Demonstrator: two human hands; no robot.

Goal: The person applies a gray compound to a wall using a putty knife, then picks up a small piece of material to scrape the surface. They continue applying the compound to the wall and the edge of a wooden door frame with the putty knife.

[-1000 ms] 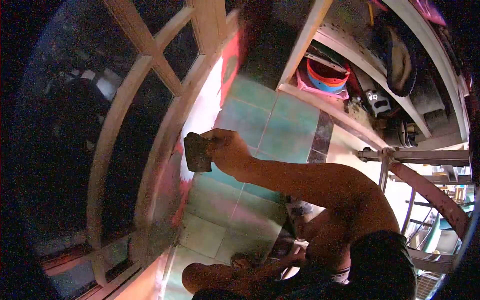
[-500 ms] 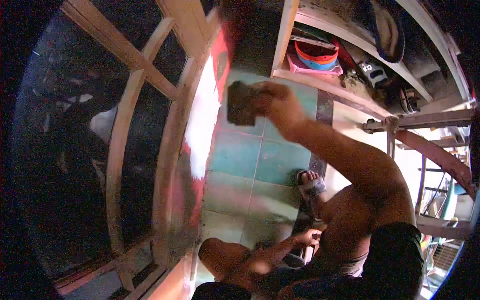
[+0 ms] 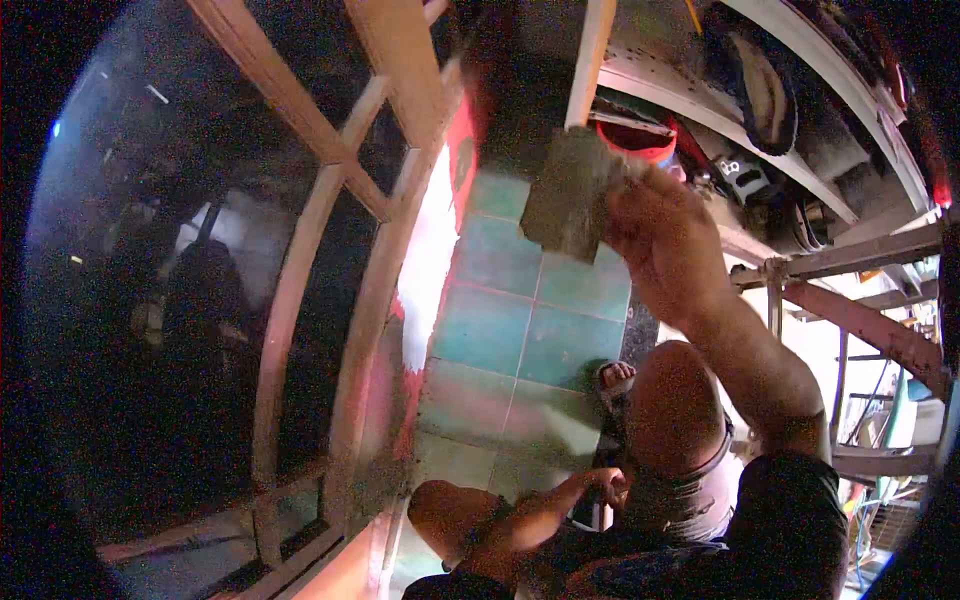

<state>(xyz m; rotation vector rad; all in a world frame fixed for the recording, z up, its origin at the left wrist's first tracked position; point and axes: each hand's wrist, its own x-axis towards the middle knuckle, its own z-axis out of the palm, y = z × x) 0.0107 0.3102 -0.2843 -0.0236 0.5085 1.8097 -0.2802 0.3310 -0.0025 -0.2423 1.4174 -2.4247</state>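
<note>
My right hand (image 3: 665,225), raised at the upper centre, grips a flat, dark grey-brown rectangular piece (image 3: 572,195) by its right side. The piece hangs over the tiled floor, apart from the wall. My left hand (image 3: 608,485) is low, beside my bent knee, its fingers curled; what they hold, if anything, is hidden. On the left, a wooden window frame (image 3: 355,400) with dark glass stands beside a wall strip with a bright white patch (image 3: 428,270) and red edges.
Green floor tiles (image 3: 487,320) lie below. A shelf at the upper right holds a red-rimmed container (image 3: 640,142) and a dark shoe (image 3: 760,90). A wooden rail (image 3: 860,250) and a reddish beam (image 3: 865,325) stand at the right. My sandalled foot (image 3: 614,380) is on the floor.
My right hand and the flat piece have moved right, away from the wall, and appear larger. The piece now partly covers the shelf edge and container. My knee has shifted up.
</note>
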